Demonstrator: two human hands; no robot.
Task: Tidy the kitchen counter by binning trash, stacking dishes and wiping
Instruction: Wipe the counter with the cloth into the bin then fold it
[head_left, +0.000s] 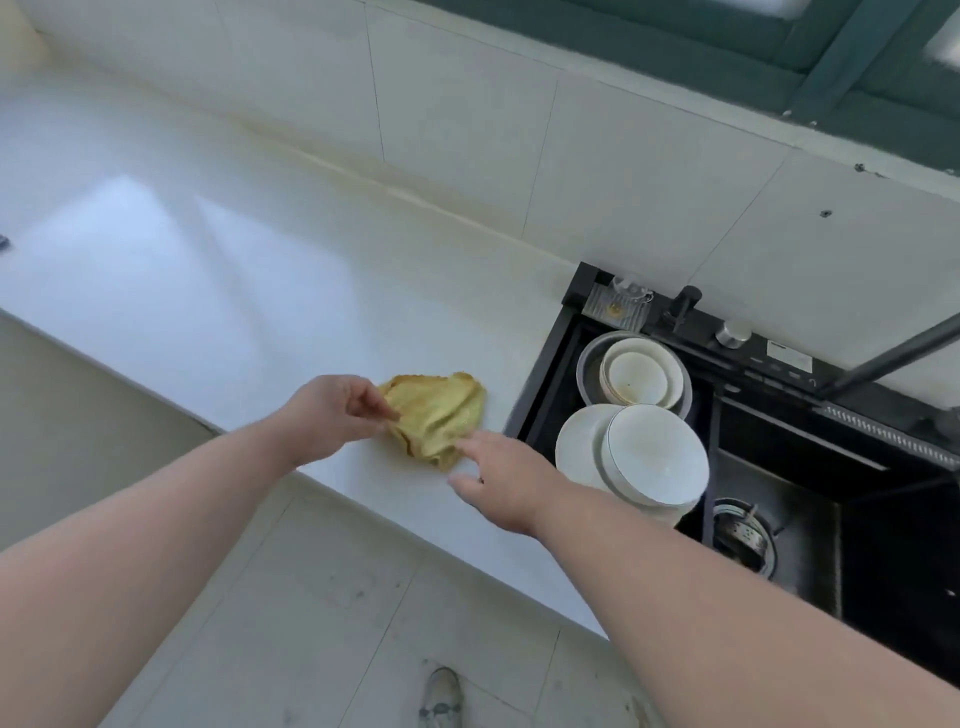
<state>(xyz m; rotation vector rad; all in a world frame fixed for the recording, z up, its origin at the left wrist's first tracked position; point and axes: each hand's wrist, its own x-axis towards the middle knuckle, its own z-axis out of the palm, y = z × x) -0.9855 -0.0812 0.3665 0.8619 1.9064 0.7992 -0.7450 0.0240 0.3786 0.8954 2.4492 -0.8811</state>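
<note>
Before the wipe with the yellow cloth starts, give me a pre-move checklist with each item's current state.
1. Left hand pinching the yellow cloth: ok.
2. Right hand gripping the cloth: not ok, open, fingertips only at its edge.
3. Cloth lying on the counter: ok.
4. Counter beside the cloth free of dishes: ok.
5. Plates and bowls off the counter, in the sink: ok.
6. Cloth damp: cannot tell.

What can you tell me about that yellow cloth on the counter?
The yellow cloth is a soft, crumpled rag, bunched into folds with slightly browner edges. It lies on the white counter near its front edge, just left of the black sink. The left hand pinches its left side between the fingertips; the right hand touches its near corner, fingers spread.
</note>
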